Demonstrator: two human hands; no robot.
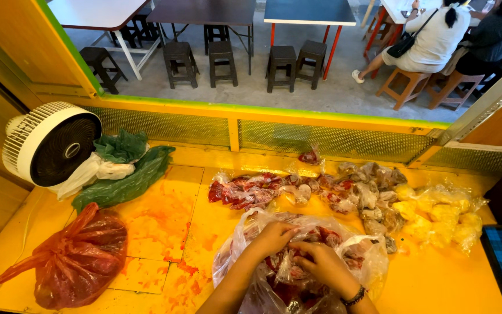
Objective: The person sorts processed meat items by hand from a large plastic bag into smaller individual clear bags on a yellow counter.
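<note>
Both hands are inside the clear bag on the yellow counter. Left hand and right hand each pinch small red packets.

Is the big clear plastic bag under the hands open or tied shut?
Open: both hands reach inside the clear bag among small packets.

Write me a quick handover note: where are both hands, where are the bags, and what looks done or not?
Left hand and right hand: both inside the open clear plastic bag at the counter's near edge, fingers on small red packets; exact grip unclear.
Done: rows of small packets laid out behind, red packets, brownish packets, yellow packets.
Left: the clear bag holds more packets. A tied red bag sits untouched at far left on the yellow counter.
</note>
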